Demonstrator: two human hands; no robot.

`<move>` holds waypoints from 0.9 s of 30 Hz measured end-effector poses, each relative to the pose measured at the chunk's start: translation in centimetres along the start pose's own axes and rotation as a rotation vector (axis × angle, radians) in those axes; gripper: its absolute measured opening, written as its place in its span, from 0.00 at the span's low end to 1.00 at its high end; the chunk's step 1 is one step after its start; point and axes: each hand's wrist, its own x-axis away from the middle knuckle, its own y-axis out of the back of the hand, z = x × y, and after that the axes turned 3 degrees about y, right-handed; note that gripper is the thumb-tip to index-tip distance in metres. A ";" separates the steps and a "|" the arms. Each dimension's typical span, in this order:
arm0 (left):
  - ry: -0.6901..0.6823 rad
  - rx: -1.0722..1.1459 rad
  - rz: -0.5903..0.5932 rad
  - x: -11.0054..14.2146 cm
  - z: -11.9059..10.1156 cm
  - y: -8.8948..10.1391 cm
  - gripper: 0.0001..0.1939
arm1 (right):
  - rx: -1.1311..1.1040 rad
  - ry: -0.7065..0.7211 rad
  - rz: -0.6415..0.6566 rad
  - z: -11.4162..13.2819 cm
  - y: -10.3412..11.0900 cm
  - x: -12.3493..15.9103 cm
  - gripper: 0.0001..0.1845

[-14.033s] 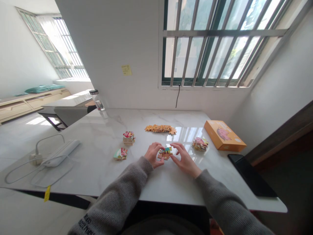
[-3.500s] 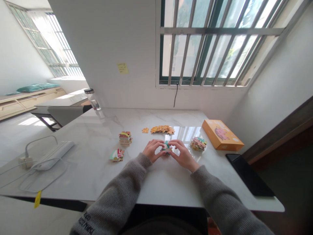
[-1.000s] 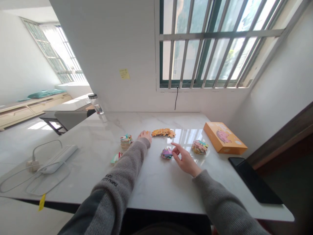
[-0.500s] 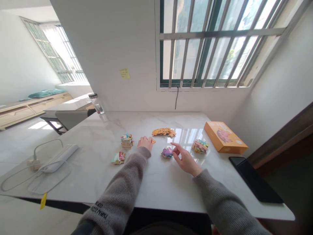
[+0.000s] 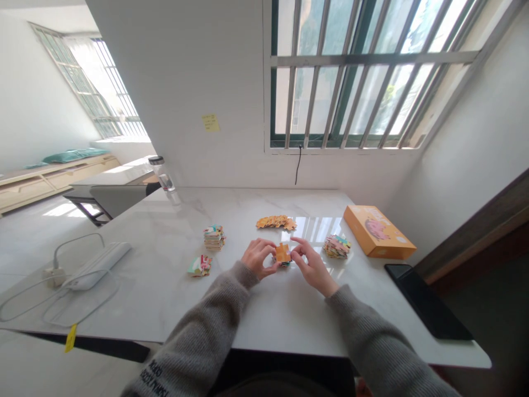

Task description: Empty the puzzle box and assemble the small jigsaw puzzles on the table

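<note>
An orange-backed puzzle piece [image 5: 283,253] is held above a small stack of puzzle pieces [image 5: 284,264], which it mostly covers. My left hand [image 5: 259,258] pinches the piece's left edge between thumb and fingers. My right hand [image 5: 309,266] has its thumb and fingers at the right edge of the piece and stack, index finger raised. Just beyond lies a spread row of orange-backed pieces [image 5: 276,222]. To the left stand a tall stack of picture-side-up pieces [image 5: 214,238] and a lower pile [image 5: 200,266]. Another pile of pieces [image 5: 337,246] sits right of my right hand.
An orange box [image 5: 378,231] with a pink picture stands at the right, and a black phone [image 5: 425,300] lies before it. A white power strip [image 5: 99,266] with cables is at the left. A clear bottle [image 5: 162,173] stands at the table's [image 5: 215,314] far left corner.
My left hand has come back from the far row to the middle, bringing an orange-backed puzzle piece over the stack. My right hand has stayed by the stack; its purple top is now covered.
</note>
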 end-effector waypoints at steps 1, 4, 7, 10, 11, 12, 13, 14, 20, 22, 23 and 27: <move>-0.014 -0.003 0.010 0.0 -0.4 -0.1 0.09 | -0.034 -0.014 -0.002 0.0 -0.1 0.0 0.21; -0.046 -0.001 0.042 0.0 -1.0 -0.4 0.09 | -0.113 -0.040 0.005 0.0 -0.4 0.0 0.23; -0.036 0.016 0.038 0.1 -1.0 -0.9 0.17 | -0.239 -0.055 0.014 0.2 -0.7 0.0 0.23; -0.030 0.011 0.019 0.1 -1.1 -1.4 0.19 | -0.340 -0.078 0.035 0.4 -1.1 0.1 0.22; -0.048 0.003 0.026 0.1 -1.1 -1.5 0.17 | -0.347 -0.084 0.047 0.5 -1.3 0.1 0.23; -0.071 -0.007 0.039 0.1 -1.1 -1.6 0.15 | -0.342 -0.088 0.061 0.5 -1.6 0.2 0.24; -0.091 -0.018 0.053 0.1 -1.1 -1.7 0.13 | -0.333 -0.089 0.077 0.5 -1.8 0.2 0.24; -0.098 -0.031 0.062 0.0 -1.1 -1.8 0.12 | -0.323 -0.088 0.088 0.5 -2.0 0.3 0.24; 0.048 -0.100 0.165 0.1 -0.4 -1.1 0.10 | -0.285 -0.061 0.053 0.4 -1.9 0.3 0.20; 0.075 -0.097 0.234 0.1 -0.2 -0.6 0.08 | -0.221 -0.049 0.052 0.5 -1.6 0.3 0.19; 0.092 -0.089 0.270 0.2 -0.2 -0.3 0.07 | -0.184 -0.040 0.054 0.6 -1.4 0.3 0.18; 0.203 -0.076 0.423 1.1 -0.6 0.7 0.11 | -0.038 -0.013 0.047 1.1 -0.8 0.3 0.15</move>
